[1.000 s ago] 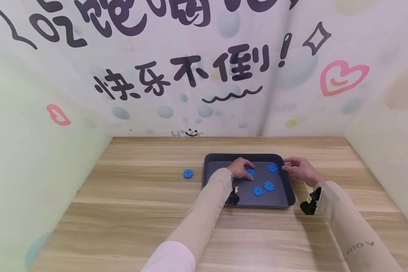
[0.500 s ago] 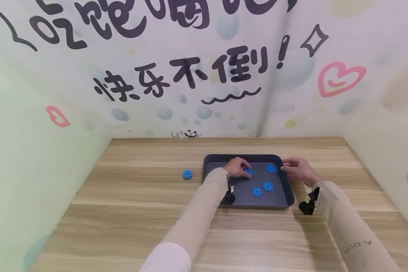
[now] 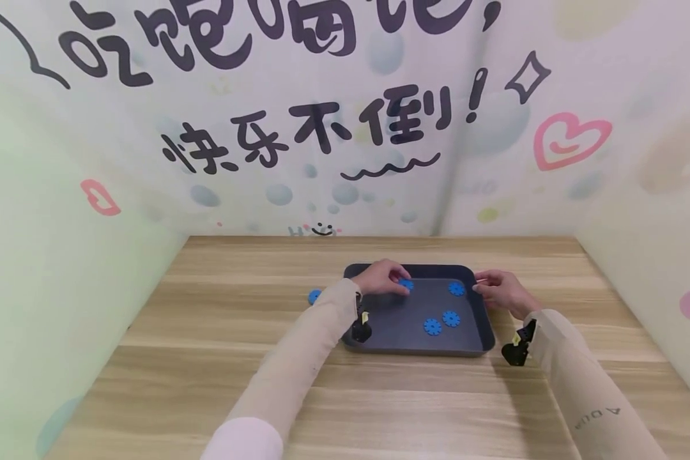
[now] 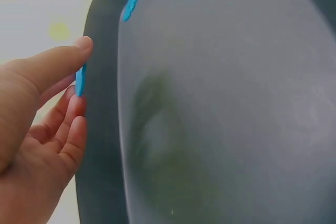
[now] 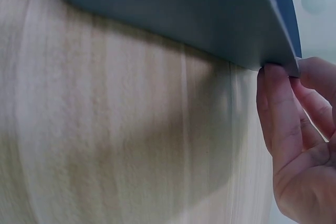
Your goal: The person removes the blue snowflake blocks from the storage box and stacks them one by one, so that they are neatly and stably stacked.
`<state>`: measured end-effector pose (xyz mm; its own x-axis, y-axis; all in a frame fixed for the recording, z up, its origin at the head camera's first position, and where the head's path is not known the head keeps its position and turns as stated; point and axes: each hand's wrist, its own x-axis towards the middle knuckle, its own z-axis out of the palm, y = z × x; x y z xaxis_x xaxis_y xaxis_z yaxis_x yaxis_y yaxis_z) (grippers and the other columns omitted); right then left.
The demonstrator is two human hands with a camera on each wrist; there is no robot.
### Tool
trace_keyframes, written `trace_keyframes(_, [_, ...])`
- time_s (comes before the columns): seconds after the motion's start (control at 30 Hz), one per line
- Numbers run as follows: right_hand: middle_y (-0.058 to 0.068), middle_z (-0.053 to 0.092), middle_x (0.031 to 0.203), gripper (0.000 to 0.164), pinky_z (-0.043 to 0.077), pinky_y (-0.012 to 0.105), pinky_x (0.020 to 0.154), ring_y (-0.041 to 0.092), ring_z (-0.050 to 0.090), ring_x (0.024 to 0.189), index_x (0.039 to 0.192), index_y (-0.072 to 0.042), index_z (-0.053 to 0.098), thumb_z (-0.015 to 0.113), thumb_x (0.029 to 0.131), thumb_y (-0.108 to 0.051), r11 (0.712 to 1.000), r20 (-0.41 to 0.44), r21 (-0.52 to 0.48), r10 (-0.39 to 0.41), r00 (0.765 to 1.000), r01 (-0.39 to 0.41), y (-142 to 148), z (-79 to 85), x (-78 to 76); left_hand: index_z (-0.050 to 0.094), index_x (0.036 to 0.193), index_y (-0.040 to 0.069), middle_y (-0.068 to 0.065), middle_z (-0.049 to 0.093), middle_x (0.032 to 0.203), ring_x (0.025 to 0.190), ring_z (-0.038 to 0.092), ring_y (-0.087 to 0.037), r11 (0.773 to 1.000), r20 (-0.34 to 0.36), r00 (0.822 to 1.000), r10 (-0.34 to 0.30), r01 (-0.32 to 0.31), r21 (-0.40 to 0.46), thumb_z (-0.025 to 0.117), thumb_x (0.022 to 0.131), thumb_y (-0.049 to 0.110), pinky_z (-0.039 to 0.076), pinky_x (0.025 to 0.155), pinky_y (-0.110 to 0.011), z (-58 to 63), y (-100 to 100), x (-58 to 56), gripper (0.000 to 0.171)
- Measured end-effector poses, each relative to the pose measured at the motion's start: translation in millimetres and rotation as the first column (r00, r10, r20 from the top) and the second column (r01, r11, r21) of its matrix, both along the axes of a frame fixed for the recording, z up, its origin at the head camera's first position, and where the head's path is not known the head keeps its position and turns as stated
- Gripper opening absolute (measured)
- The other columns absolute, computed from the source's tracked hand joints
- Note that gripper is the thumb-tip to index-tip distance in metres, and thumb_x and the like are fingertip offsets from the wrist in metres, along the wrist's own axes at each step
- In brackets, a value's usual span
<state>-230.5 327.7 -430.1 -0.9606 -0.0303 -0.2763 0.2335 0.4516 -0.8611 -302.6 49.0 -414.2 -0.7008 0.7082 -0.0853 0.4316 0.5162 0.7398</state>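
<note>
My left hand [image 3: 376, 277] pinches a blue notched disc [image 3: 406, 283] between thumb and fingers, above the far left part of the dark grey tray [image 3: 391, 333]. In the left wrist view that disc [image 4: 80, 80] appears edge-on, raised off the tray floor. With thumb and fingers, my right hand [image 3: 505, 294] grips the tray's right wall near the far corner. The right wrist view has the fingers [image 5: 283, 114] against the outside of the wall. Three more blue discs lie flat in the tray: one at the far right [image 3: 456, 289], two nearer the front [image 3: 451, 319].
Left of the tray, another blue disc [image 3: 314, 296] sits on the wooden table [image 3: 207, 370], partly covered by the left sleeve. A printed cloth wall [image 3: 264, 191] stands behind the table, with pale walls on both sides.
The left hand has closed on the disc, lifted it and carried it leftward across the tray. My right hand keeps its hold on the tray wall.
</note>
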Motion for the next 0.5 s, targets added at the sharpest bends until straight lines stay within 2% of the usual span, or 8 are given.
trace_keyframes(0.1, [0.018,0.052,0.105,0.043,0.049,0.033,0.074,0.016,0.054,0.08,0.125,0.007,0.039,0.052,0.089,-0.012,1.0,0.011,0.01,-0.01,1.0,0.01,-0.4,-2.2,-0.1,0.063,0.103,0.001,-0.007,0.062,0.092,0.082,0.055,-0.012,1.0,-0.013,1.0,-0.023,0.023,0.012,0.071,0.075,0.013,0.044,0.072,-0.017,3.9,-10.2,1.6,0.032])
trace_keyframes(0.23, [0.022,0.051,0.11,0.044,0.049,0.036,0.077,0.017,0.055,0.083,0.126,0.007,0.038,0.052,0.09,-0.014,1.0,0.024,0.015,-0.009,1.0,0.008,0.0,-3.2,-0.1,0.061,0.106,-0.001,-0.011,0.061,0.097,0.089,0.056,-0.021,0.999,-0.028,0.999,-0.024,0.025,0.027,0.069,0.076,0.011,0.044,0.075,-0.019,6.7,-27.3,2.7,0.033])
trace_keyframes(0.5, [0.022,0.05,0.112,0.047,0.048,0.035,0.077,0.017,0.054,0.083,0.128,0.006,0.037,0.051,0.09,-0.016,0.999,0.025,0.034,0.009,1.0,-0.01,-0.2,-0.7,-1.0,0.061,0.107,0.001,-0.009,0.06,0.1,0.09,0.055,-0.022,0.997,-0.066,0.995,0.069,-0.065,0.05,0.068,0.077,0.011,0.044,0.078,-0.025,5.6,-70.8,4.4,0.033])
